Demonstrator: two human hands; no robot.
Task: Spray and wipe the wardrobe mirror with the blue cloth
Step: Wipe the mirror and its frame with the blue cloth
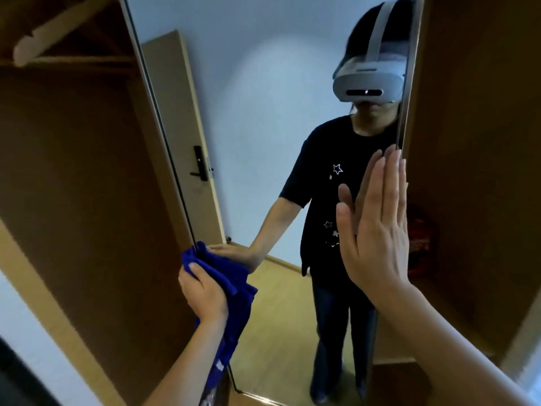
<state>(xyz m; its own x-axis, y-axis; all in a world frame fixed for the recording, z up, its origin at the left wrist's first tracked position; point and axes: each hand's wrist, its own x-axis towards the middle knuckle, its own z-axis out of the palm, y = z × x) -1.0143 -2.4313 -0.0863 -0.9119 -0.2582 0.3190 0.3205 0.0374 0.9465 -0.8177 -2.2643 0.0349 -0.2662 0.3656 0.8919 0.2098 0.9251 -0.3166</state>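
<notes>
Left hand (205,291) presses blue cloth (231,276) against mirror (263,98); right hand (377,230) flat.

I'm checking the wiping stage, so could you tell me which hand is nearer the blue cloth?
Left. The left hand grips the blue cloth at the mirror's left edge; the right hand lies flat, apart from it, by the right edge.

No legible text or labels anywhere

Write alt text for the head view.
A person's left hand presses a bunched blue cloth against the left edge of a tall wardrobe mirror, while the right hand, fingers straight, lies flat near its right edge. Brown wooden wardrobe panels flank it.
</notes>
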